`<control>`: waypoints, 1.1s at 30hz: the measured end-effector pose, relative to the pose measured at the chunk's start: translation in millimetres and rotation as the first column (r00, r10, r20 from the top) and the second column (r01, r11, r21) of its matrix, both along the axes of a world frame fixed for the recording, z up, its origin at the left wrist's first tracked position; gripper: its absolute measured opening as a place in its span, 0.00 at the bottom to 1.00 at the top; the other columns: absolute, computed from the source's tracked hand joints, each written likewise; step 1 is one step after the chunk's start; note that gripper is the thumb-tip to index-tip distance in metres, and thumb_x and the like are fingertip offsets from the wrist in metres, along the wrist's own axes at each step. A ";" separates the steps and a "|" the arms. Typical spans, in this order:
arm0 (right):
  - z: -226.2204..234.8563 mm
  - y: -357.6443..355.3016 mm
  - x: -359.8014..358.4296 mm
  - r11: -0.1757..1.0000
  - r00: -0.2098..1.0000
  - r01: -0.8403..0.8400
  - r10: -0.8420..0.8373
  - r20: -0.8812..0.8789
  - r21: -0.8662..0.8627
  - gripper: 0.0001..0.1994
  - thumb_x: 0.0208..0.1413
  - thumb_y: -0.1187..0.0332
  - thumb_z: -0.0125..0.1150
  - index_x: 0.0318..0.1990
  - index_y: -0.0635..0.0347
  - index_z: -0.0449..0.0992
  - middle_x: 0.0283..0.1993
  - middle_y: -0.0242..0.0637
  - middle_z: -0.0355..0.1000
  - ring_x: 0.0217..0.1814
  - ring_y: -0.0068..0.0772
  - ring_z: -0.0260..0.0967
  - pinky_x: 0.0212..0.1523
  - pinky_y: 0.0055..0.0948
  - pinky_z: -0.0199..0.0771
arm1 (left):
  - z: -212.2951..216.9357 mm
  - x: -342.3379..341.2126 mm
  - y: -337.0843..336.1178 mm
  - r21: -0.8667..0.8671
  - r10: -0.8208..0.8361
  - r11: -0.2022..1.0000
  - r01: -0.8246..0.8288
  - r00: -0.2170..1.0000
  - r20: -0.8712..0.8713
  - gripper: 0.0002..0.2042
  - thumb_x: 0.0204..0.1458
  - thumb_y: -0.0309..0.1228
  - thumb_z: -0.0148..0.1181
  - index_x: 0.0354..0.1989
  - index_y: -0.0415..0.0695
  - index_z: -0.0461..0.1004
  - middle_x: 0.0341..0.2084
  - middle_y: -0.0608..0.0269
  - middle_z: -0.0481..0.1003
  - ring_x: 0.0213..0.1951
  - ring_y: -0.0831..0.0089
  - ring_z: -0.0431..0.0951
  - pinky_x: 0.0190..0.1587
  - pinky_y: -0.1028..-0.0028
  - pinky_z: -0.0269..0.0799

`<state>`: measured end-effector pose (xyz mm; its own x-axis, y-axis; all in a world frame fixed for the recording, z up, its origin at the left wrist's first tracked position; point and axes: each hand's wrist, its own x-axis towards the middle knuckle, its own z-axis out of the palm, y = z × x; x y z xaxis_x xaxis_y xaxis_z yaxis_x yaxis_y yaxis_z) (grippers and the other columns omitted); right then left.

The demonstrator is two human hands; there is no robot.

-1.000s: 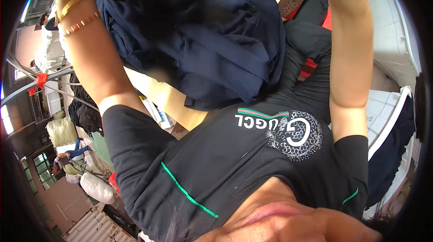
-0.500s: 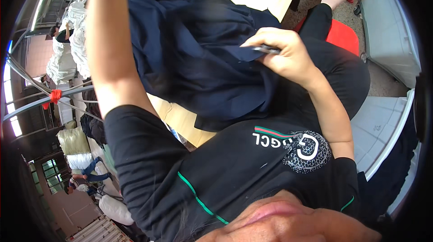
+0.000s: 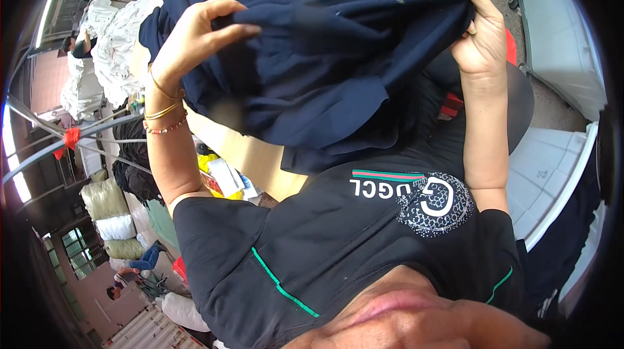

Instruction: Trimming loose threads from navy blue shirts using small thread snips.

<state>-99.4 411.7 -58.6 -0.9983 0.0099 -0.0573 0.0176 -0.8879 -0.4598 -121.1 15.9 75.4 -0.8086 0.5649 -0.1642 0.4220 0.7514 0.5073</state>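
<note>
A large navy blue cloth garment (image 3: 312, 69) spreads across the work table and my lap, bunched in loose folds at the left. My right hand (image 3: 482, 40) pinches its raised edge at the upper right, fingers closed on the fabric. A pointed grey-blue shape shows just above that hand; whether it is the small metal tool seen earlier I cannot tell. My left hand (image 3: 205, 33), with bracelets on the wrist, is at the left part of the garment. Its thumb and forefinger are apart, with navy cloth visible between them; the other fingers are mostly hidden.
The pale wooden table (image 3: 263, 157) shows under the garment. By my left elbow lie yellow and white packets (image 3: 224, 176). A red stool (image 3: 510, 46) stands at the right, beside white panels (image 3: 552, 180). White cloth heaps (image 3: 120, 43) and other people are at the far left.
My left hand has come back toward me from the far upper left. My right hand has moved up and right, lifting and stretching the garment's edge; the small metal tool no longer shows clearly.
</note>
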 end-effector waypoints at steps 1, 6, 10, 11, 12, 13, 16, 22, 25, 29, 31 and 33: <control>-2.4 4.0 -2.8 1.000 1.000 0.009 -0.009 0.002 0.005 0.09 0.66 0.70 0.55 0.46 0.63 0.80 0.39 0.33 0.82 0.16 0.12 0.61 0.17 0.08 0.61 | -5.3 2.0 -9.7 0.097 0.098 0.990 -0.105 0.992 0.077 0.11 0.54 0.28 0.68 0.41 0.34 0.76 0.32 0.66 0.78 0.38 0.85 0.73 0.44 0.79 0.71; 9.1 14.4 -18.2 0.998 0.998 -0.056 0.055 -0.025 -0.040 0.10 0.66 0.70 0.54 0.48 0.64 0.79 0.40 0.32 0.82 0.14 0.12 0.57 0.23 0.10 0.66 | 32.6 39.6 -51.9 0.175 0.262 0.953 -0.248 0.963 -0.067 0.09 0.57 0.24 0.62 0.44 0.35 0.78 0.36 0.68 0.78 0.39 0.80 0.76 0.46 0.80 0.71; 64.9 -18.6 -1.3 0.931 0.918 -0.361 0.347 -0.191 -0.047 0.08 0.59 0.72 0.66 0.44 0.62 0.81 0.28 0.32 0.76 0.21 0.25 0.67 0.26 0.24 0.71 | 62.1 73.3 -98.9 0.377 0.244 0.897 -0.233 0.970 0.019 0.05 0.55 0.18 0.59 0.38 0.34 0.78 0.33 0.68 0.75 0.39 0.81 0.75 0.45 0.81 0.70; 65.6 -24.0 5.8 0.973 0.963 -0.230 0.232 -0.135 0.026 0.10 0.63 0.70 0.59 0.48 0.62 0.80 0.38 0.34 0.78 0.31 0.27 0.73 0.39 0.27 0.75 | 66.3 76.8 -105.5 0.287 0.190 0.934 -0.210 0.977 0.098 0.05 0.52 0.18 0.60 0.37 0.35 0.78 0.34 0.68 0.75 0.39 0.79 0.75 0.45 0.79 0.70; 64.0 -33.4 15.6 0.990 0.991 -0.095 0.104 -0.088 0.107 0.13 0.67 0.67 0.53 0.52 0.62 0.78 0.47 0.37 0.80 0.41 0.29 0.79 0.52 0.30 0.78 | 53.5 86.5 -108.0 0.267 0.282 0.913 -0.308 0.950 0.131 0.07 0.50 0.20 0.60 0.37 0.34 0.77 0.34 0.65 0.75 0.39 0.75 0.75 0.45 0.77 0.71; 57.5 -56.7 21.3 0.806 0.762 -0.586 0.512 -0.398 -0.085 0.14 0.67 0.65 0.54 0.53 0.62 0.77 0.53 0.40 0.78 0.58 0.38 0.75 0.62 0.39 0.73 | 52.4 98.4 -109.4 0.114 0.169 0.975 -0.189 0.972 0.164 0.09 0.50 0.22 0.60 0.38 0.31 0.76 0.35 0.62 0.75 0.42 0.73 0.76 0.47 0.75 0.72; 69.0 -113.4 78.8 0.678 0.600 -0.414 0.705 -0.378 0.607 0.16 0.55 0.68 0.59 0.49 0.67 0.78 0.49 0.40 0.76 0.51 0.35 0.75 0.57 0.35 0.73 | 26.4 102.5 -109.5 -0.287 0.328 0.915 -0.282 0.937 0.124 0.13 0.50 0.22 0.58 0.44 0.33 0.77 0.37 0.56 0.77 0.43 0.68 0.78 0.50 0.71 0.73; 58.5 -113.8 73.0 0.306 0.328 -0.284 0.921 -0.208 0.909 0.16 0.46 0.80 0.69 0.45 0.63 0.83 0.31 0.30 0.73 0.36 0.20 0.72 0.36 0.21 0.70 | 2.6 93.2 -88.4 -0.236 0.280 0.919 -0.316 0.944 -0.176 0.18 0.46 0.13 0.47 0.44 0.37 0.78 0.43 0.49 0.80 0.48 0.56 0.80 0.54 0.69 0.72; 41.0 -103.0 47.4 0.254 0.713 0.126 0.649 -0.265 0.959 0.18 0.49 0.68 0.74 0.49 0.57 0.82 0.36 0.29 0.73 0.34 0.17 0.69 0.37 0.19 0.69 | -2.8 96.9 -63.3 -0.114 0.238 0.940 -0.320 0.860 -0.451 0.14 0.50 0.15 0.47 0.40 0.39 0.78 0.39 0.51 0.79 0.45 0.52 0.79 0.50 0.65 0.73; 22.4 -105.5 19.7 -0.150 0.813 0.572 0.236 -0.532 0.807 0.27 0.46 0.54 0.77 0.51 0.58 0.79 0.42 0.39 0.75 0.42 0.35 0.75 0.44 0.31 0.76 | -26.0 92.8 -13.6 0.176 0.286 0.957 -0.230 0.841 -0.460 0.08 0.58 0.28 0.58 0.42 0.40 0.79 0.38 0.53 0.80 0.43 0.57 0.80 0.47 0.66 0.74; 21.8 -108.7 17.7 -0.257 0.805 0.590 0.253 -0.536 0.765 0.30 0.46 0.48 0.75 0.52 0.58 0.79 0.46 0.44 0.75 0.48 0.44 0.76 0.50 0.37 0.76 | -41.5 89.9 11.4 0.000 0.271 0.954 -0.300 0.861 -0.431 0.16 0.58 0.40 0.62 0.42 0.39 0.81 0.37 0.52 0.81 0.42 0.58 0.81 0.47 0.67 0.75; 20.8 -105.7 18.6 -0.345 0.889 0.448 0.273 -0.368 0.825 0.31 0.48 0.46 0.73 0.53 0.60 0.79 0.49 0.49 0.77 0.51 0.49 0.77 0.53 0.38 0.75 | -60.0 91.4 29.5 -0.082 0.180 0.966 -0.244 0.868 -0.464 0.14 0.55 0.41 0.63 0.36 0.40 0.82 0.31 0.53 0.81 0.37 0.53 0.81 0.42 0.62 0.76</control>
